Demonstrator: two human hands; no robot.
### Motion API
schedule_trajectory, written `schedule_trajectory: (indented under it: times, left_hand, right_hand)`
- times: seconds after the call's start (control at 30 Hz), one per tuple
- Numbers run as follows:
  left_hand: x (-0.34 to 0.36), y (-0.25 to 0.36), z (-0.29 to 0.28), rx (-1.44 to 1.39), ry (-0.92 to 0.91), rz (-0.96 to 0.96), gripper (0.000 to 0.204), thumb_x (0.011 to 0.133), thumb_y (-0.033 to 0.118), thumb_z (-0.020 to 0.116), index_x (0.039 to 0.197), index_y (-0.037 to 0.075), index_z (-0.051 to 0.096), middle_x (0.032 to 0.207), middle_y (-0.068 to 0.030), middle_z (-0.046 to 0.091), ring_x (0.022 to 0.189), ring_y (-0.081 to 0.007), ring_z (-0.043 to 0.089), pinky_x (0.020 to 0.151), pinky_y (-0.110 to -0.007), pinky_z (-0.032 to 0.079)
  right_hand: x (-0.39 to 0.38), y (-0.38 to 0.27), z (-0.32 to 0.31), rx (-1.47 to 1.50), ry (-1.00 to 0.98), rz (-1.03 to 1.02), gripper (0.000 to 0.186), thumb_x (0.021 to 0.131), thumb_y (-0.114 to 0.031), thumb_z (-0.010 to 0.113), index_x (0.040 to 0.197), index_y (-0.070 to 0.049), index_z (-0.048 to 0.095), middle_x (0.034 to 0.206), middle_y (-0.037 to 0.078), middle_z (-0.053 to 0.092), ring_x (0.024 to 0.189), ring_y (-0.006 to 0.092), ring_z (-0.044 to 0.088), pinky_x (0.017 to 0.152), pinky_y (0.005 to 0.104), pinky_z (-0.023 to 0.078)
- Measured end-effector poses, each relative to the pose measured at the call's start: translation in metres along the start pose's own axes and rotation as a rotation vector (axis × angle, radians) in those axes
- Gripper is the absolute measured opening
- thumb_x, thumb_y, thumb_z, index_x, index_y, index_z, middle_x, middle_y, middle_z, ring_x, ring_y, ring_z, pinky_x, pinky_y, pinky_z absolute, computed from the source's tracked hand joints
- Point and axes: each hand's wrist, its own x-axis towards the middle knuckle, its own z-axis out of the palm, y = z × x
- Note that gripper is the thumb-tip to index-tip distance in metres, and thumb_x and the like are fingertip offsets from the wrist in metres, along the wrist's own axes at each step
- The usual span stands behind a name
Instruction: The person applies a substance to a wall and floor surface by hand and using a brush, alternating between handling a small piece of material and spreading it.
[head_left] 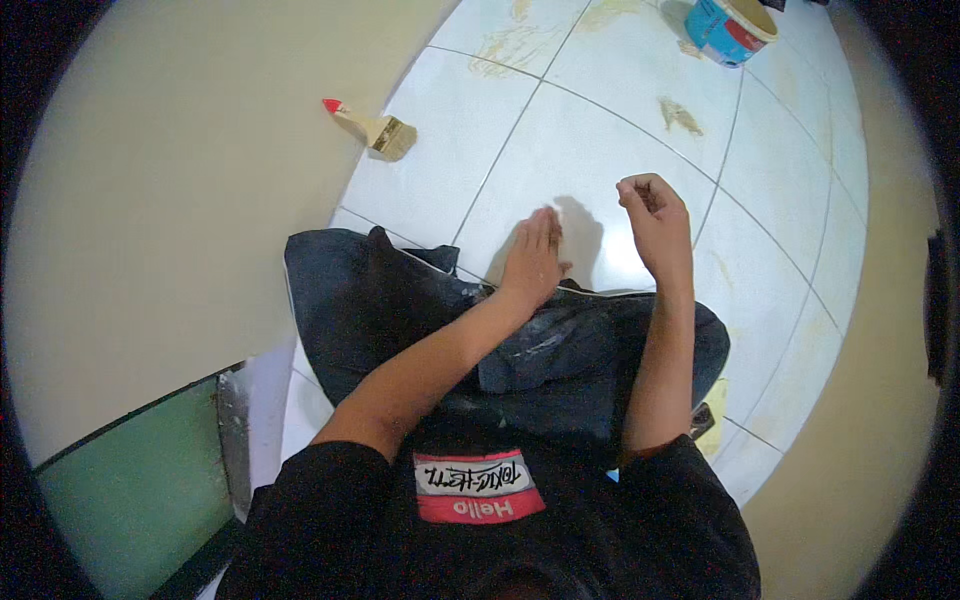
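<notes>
My left hand (535,255) is low over the white tiled floor (625,75) in front of my crossed, dark-clad legs, fingers stretched out and casting a shadow. My right hand (655,220) is raised to the right of it, fingers curled with the thumb near the index finger; anything inside them is too small or hidden to make out. Ahead and to the left, a wide paintbrush (385,135) with a pale handle and red tip lies on the tiles beside the wall.
A blue bucket (715,35) stands at the upper right. Beige walls (180,150) border both sides, with a green panel (130,490) at lower left. Tan smears (680,118) mark some tiles. A yellowish object (710,400) is partly hidden by my right leg.
</notes>
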Motion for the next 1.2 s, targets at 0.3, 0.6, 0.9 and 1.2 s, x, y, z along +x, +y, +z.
schedule_trajectory:
  times: [0.3, 0.6, 0.9, 1.2]
  left_hand:
    - [-0.026, -0.016, -0.021, 0.218, -0.097, 0.269, 0.081, 0.097, 0.054, 0.041, 0.148, -0.008, 0.028, 0.154, -0.0248, 0.031, 0.147, -0.0340, 0.022, 0.120, -0.047, 0.015]
    - [0.010, -0.015, -0.014, -0.044, 0.016, 0.123, 0.086, 0.090, 0.050, 0.057, 0.144, -0.011, 0.030, 0.152, -0.0262, 0.031, 0.145, -0.0350, 0.027, 0.120, -0.044, 0.018]
    - [-0.007, -0.053, -0.023, -0.041, -0.052, 0.363, 0.074, 0.094, 0.042, 0.054, 0.145, -0.007, 0.031, 0.152, -0.0236, 0.034, 0.142, -0.0343, 0.032, 0.119, -0.043, 0.024]
    - [0.013, -0.052, -0.015, 0.004, -0.065, 0.443, 0.075, 0.093, 0.044, 0.051, 0.143, -0.010, 0.035, 0.150, -0.0257, 0.037, 0.141, -0.0342, 0.034, 0.120, -0.043, 0.022]
  right_hand:
    - [-0.007, -0.001, -0.001, 0.043, -0.048, 0.121, 0.028, 0.091, -0.028, 0.065, 0.095, -0.001, 0.069, 0.083, 0.010, 0.069, 0.076, 0.0156, 0.063, 0.071, 0.0295, 0.050]
    - [-0.009, -0.023, -0.003, 0.134, -0.068, 0.253, 0.028, 0.096, -0.024, 0.062, 0.101, 0.003, 0.066, 0.096, 0.015, 0.072, 0.091, 0.0208, 0.068, 0.082, 0.0312, 0.053]
    - [0.001, -0.017, -0.011, 0.171, -0.004, 0.211, 0.027, 0.095, -0.023, 0.063, 0.100, 0.004, 0.066, 0.096, 0.014, 0.072, 0.088, 0.0196, 0.068, 0.083, 0.0306, 0.053]
    - [0.012, 0.012, -0.019, 0.083, 0.046, 0.197, 0.024, 0.094, -0.020, 0.062, 0.097, 0.003, 0.067, 0.094, 0.014, 0.071, 0.084, 0.0193, 0.068, 0.079, 0.0306, 0.053]
